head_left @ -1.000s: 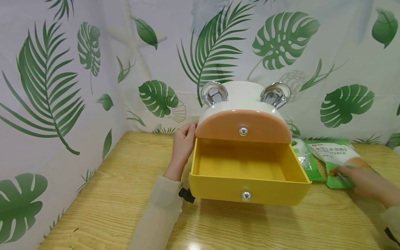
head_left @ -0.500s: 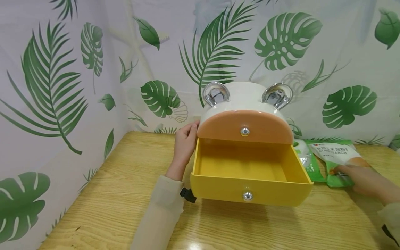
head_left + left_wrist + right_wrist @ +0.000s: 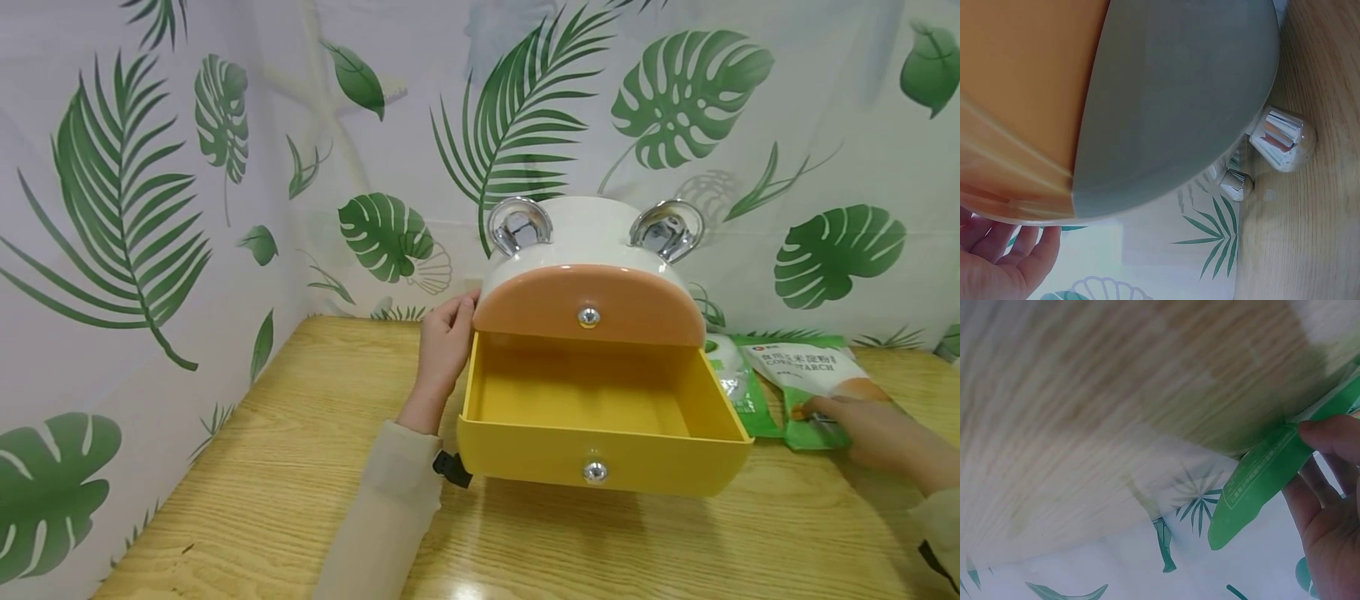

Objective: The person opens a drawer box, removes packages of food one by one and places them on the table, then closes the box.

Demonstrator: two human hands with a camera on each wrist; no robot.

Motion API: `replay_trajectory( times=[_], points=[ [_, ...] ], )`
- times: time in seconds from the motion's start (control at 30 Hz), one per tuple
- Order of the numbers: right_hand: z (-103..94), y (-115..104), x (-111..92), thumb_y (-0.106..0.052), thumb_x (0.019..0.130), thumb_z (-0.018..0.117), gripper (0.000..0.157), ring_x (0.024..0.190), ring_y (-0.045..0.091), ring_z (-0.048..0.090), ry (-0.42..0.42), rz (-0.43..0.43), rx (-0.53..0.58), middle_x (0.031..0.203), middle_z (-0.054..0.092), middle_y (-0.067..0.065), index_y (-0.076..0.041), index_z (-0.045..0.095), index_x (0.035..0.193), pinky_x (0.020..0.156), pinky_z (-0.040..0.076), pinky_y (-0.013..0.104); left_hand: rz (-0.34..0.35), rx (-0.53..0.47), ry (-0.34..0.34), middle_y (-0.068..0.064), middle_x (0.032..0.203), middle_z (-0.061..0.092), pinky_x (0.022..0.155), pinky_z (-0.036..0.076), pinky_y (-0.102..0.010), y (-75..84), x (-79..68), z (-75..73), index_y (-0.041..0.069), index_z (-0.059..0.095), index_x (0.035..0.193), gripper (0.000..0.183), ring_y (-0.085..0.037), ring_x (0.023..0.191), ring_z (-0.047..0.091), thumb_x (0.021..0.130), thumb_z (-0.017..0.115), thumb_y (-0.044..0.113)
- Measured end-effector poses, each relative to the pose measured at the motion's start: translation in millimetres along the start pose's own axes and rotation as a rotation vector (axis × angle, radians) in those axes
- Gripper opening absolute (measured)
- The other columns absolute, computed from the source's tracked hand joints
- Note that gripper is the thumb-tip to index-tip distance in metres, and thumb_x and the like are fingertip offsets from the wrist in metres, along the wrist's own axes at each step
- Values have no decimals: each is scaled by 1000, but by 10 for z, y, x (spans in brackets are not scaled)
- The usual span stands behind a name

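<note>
In the head view a small drawer cabinet point(image 3: 585, 229), white on top with two silver ears, stands on the table. Its orange upper drawer point(image 3: 540, 304) is closed; its yellow lower drawer point(image 3: 525, 454) is pulled out with nothing inside. My left hand point(image 3: 444, 343) rests its fingers against the cabinet's left side, also seen under its curved edge in the left wrist view. At the right, my right hand point(image 3: 873, 425) pinches the green lower end of a corn starch bag point(image 3: 798, 367). The right wrist view shows thumb and fingers on that bag's green edge point(image 3: 1254, 481).
Another green and white bag point(image 3: 738, 387) lies between the cabinet and the corn starch, partly hidden by the cabinet. Leaf-printed cloth point(image 3: 337, 150) rises behind and to the left of the wooden table point(image 3: 300, 400).
Everything has shifted very slightly rightward in the head view, with the camera. Both hands keep their places on the cabinet and the corn starch bag.
</note>
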State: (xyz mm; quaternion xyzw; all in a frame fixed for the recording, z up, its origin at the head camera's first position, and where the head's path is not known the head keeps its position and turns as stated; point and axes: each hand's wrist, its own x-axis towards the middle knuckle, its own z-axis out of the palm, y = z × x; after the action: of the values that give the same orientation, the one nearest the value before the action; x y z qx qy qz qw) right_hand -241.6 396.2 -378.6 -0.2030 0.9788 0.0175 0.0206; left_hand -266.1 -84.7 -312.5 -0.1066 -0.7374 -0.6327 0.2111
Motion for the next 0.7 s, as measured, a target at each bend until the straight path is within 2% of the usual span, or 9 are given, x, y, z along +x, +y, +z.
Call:
replay_trajectory(
  times=[0.7],
  points=[
    [11,34,-29,14,53,69,47,77,36,55,24,-22,9,87,59,18,5,55,97,62,45,49,-4,-5,-2,-14,107,61,84,44,-31,-3,6,-1,-3,61,110,29,-20,101,54,94,43,15]
  ],
)
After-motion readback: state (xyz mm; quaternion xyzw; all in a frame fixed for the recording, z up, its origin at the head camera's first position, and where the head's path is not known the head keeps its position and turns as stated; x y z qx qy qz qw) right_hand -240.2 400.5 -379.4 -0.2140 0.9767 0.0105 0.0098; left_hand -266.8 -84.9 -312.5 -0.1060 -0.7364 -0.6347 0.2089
